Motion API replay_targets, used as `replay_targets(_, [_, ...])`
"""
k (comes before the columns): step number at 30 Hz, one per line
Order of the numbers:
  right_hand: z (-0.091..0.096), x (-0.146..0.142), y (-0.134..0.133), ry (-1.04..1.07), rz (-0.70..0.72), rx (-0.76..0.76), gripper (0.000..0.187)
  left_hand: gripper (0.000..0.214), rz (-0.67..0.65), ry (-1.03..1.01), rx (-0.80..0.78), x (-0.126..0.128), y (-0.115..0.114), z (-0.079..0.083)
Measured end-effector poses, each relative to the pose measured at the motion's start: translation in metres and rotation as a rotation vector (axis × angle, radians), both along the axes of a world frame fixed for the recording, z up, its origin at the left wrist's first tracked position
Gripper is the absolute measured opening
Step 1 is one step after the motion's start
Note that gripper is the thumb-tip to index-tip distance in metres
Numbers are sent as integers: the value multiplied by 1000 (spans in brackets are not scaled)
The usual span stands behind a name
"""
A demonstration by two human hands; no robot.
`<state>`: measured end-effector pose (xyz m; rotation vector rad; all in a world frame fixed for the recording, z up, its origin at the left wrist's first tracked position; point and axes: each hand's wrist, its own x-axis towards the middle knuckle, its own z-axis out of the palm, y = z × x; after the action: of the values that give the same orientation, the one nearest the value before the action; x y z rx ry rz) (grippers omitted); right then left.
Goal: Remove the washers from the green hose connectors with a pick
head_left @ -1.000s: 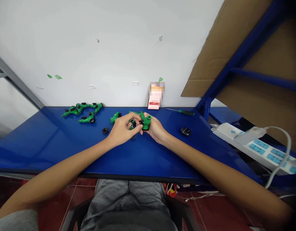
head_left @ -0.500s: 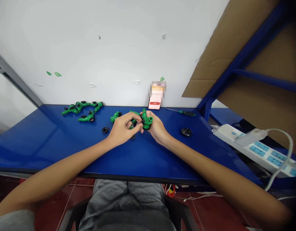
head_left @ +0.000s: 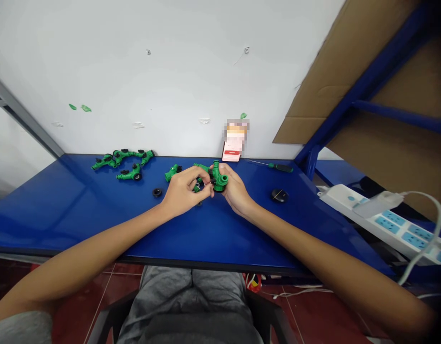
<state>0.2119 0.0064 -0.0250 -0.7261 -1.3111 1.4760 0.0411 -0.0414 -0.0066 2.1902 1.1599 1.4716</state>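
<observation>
A green plastic hose fitting with black parts is held over the middle of the blue table. My right hand is closed around its right side. My left hand pinches its left end, fingers curled onto it. Just left of my hands a loose green fitting lies on the table. A small black ring lies near my left wrist. What sits between my fingertips is too small to make out.
Several more green fittings are piled at the back left. A black cap lies right of my hands, a green-handled screwdriver behind it. A white power strip with a cable sits far right under a blue shelf frame with cardboard.
My hands have stayed together on the fitting, turning it slightly; the view has shifted a little.
</observation>
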Motion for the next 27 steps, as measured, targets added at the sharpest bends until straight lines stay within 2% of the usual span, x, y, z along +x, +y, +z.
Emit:
replay_targets(12, [-7, 1, 5, -14, 21, 24, 49, 11, -80, 27, -40, -2, -1, 4])
replay_targets(16, [-6, 2, 5, -11, 12, 9, 46, 10, -94, -12, -100, -2, -1, 3])
replay_targets(22, [-1, 3, 6, 24, 74, -21, 42, 13, -96, -13, -194, -4, 2, 5])
replay_targets(25, [3, 7, 8, 31, 75, -38, 40, 1, -115, 39, -221, -9, 6, 9])
replay_targets(27, [7, 11, 9, 57, 82, -77, 38, 21, -152, 99, -223, -13, 9, 12])
